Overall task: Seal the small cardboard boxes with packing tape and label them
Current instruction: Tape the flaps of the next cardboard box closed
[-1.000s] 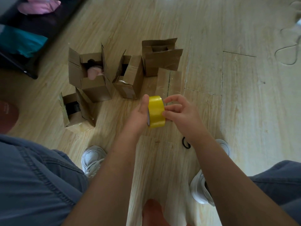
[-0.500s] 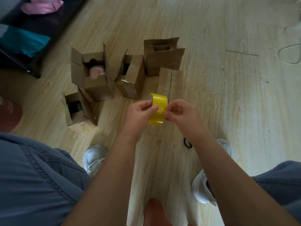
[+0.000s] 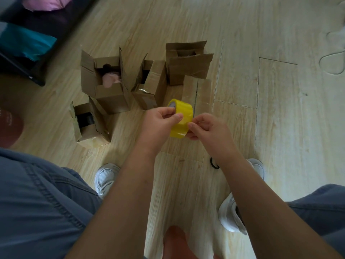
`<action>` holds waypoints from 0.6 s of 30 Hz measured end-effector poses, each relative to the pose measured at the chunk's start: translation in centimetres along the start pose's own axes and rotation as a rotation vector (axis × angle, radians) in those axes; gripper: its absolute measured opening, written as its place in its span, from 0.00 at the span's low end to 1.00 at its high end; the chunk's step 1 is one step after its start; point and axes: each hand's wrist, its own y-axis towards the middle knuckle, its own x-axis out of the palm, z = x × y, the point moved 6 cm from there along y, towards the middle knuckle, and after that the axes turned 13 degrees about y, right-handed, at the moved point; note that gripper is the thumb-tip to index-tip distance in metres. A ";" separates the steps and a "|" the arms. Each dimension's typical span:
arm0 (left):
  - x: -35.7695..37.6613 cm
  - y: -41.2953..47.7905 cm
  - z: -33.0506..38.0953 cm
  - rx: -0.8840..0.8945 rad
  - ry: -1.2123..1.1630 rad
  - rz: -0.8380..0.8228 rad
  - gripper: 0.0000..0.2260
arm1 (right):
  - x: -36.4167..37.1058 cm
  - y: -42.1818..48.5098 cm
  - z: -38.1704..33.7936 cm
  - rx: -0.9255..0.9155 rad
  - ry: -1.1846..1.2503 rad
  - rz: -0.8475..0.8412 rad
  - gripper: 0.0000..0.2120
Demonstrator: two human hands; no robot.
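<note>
Since a second earlier, the left hand [image 3: 160, 122] had gone from bracing the yellow tape roll [image 3: 182, 116] with a raised thumb to curling thumb and fingers over the roll's left rim, and the roll had tipped so its core faced up and left. The right hand [image 3: 205, 129] pinched the roll's lower right face between thumb and forefinger. The roll sat between the two hands, gripped by both, held above the pale wooden floor [image 3: 280, 128]. Just beyond it lay a closed cardboard box [image 3: 202, 90] with a centre seam. Four open boxes stood near it: one holding something pink [image 3: 110, 98], a middle one [image 3: 155, 85], one behind [image 3: 188, 66] and one at the near left [image 3: 89, 131]. A black ring [image 3: 213, 163] lay on the floor by the right wrist.
</note>
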 end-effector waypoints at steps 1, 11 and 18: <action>-0.1 0.1 0.2 0.008 0.004 0.006 0.04 | 0.0 0.0 -0.2 -0.009 -0.007 0.011 0.02; 0.7 0.2 0.2 0.040 0.119 0.010 0.04 | -0.8 0.6 -0.4 -0.181 -0.314 0.067 0.09; 1.3 0.3 -0.9 -0.028 0.176 -0.035 0.03 | 0.2 0.8 0.1 -0.383 -0.746 0.027 0.07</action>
